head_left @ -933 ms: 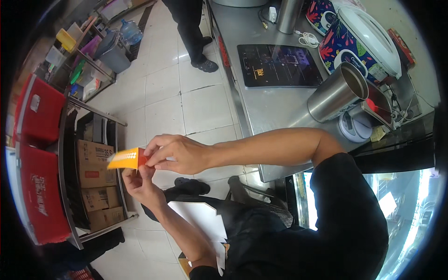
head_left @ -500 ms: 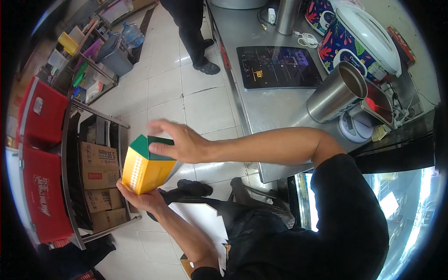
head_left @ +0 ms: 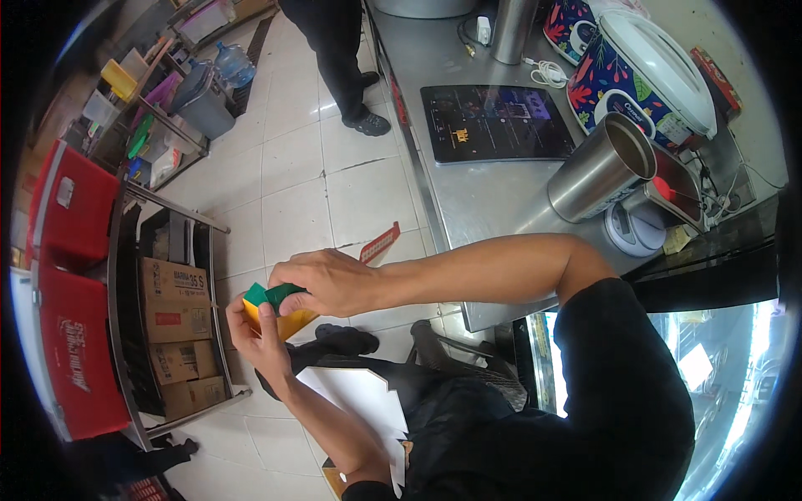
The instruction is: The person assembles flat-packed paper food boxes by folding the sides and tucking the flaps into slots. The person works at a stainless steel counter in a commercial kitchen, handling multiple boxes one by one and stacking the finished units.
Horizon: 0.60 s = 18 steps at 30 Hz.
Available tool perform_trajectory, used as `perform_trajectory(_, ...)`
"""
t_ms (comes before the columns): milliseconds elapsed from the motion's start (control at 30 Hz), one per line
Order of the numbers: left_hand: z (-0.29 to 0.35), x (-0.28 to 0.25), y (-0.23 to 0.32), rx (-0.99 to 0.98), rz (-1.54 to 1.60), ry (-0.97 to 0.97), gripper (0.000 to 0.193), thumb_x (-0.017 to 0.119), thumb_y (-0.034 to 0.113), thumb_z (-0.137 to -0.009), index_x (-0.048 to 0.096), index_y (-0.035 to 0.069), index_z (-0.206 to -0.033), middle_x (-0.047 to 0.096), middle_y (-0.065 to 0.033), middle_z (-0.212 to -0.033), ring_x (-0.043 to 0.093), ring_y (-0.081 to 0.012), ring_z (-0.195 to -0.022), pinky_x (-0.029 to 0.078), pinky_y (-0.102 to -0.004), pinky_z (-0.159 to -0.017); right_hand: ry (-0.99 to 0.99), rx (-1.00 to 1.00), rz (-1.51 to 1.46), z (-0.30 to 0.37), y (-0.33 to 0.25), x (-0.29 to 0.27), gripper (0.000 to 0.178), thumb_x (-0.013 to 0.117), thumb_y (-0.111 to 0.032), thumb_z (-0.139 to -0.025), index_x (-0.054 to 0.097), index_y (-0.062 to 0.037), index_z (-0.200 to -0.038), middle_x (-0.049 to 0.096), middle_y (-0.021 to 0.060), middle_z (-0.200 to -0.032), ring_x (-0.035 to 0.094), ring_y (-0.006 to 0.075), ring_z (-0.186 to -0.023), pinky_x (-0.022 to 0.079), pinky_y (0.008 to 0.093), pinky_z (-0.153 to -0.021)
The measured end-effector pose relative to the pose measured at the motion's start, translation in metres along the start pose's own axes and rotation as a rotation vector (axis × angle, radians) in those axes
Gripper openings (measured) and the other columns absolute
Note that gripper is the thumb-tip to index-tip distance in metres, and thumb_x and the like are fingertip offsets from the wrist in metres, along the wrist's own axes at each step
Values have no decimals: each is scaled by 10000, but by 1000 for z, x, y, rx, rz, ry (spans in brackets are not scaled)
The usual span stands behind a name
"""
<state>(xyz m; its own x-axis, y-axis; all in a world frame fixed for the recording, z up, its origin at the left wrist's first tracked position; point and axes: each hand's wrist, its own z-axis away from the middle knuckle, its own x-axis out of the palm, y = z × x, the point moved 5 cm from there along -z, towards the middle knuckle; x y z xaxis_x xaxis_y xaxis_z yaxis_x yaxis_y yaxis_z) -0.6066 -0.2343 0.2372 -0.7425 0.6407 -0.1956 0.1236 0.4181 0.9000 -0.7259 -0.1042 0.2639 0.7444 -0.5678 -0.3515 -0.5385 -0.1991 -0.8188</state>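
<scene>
A small yellow carton [head_left: 294, 322] with green top flaps is held out over the floor. My left hand [head_left: 257, 334] grips it from the left, thumb up against the green top. My right hand [head_left: 327, 282] reaches across and pinches a green flap [head_left: 282, 294] between thumb and fingers. Most of the carton is hidden behind both hands. Just beyond my right wrist a red printed strip [head_left: 381, 243] sticks out; what it belongs to is hidden. A white cut cardboard sheet [head_left: 355, 401] lies between my left forearm and my lap.
To the right, a steel counter [head_left: 489, 188] bears a black induction cooktop [head_left: 501, 122], a steel canister [head_left: 597, 171], a kitchen scale [head_left: 635, 227] and patterned cookers [head_left: 643, 79]. A rack with cardboard boxes [head_left: 177, 301] and red coolers [head_left: 75, 334] stand left. Someone's legs [head_left: 334, 58] are ahead.
My right hand has closed on the green flap. My left hand has shifted up the carton, its thumb now at the top. The red strip has come into sight.
</scene>
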Motion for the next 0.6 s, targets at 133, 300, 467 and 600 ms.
perform_trajectory(133,1,-3,-7,-132,228,38,200,666,122,-906,547,8,-1019,580,-46,-934,544,-97,-848,437,-227,-794,10,-30,-5,0,-2,-1,221,694,-183,-844,599,-29,-970,630,136,-791,626,323,-749,477,417,-675)
perform_trajectory(300,0,-1,-5,-109,162,99,186,668,102,-900,552,2,-1007,597,-44,-900,553,-93,-816,446,-229,-781,23,-17,67,-1,-7,1,170,688,-155,-839,612,-32,-929,625,120,-782,614,297,-723,487,412,-674)
perform_trajectory(467,1,3,6,-99,4,-71,197,641,108,-910,612,-23,-1053,637,-65,-951,566,-117,-852,450,-259,-797,128,-255,115,1,-10,-2,131,701,-127,-806,634,-54,-891,611,79,-798,601,271,-746,491,389,-686)
perform_trajectory(600,3,2,7,-119,-26,-116,231,608,144,-926,651,-29,-1072,655,-74,-957,568,-131,-861,445,-266,-800,124,-313,129,2,-7,2,139,719,-116,-763,671,-88,-891,593,60,-807,591,265,-791,487,384,-713)
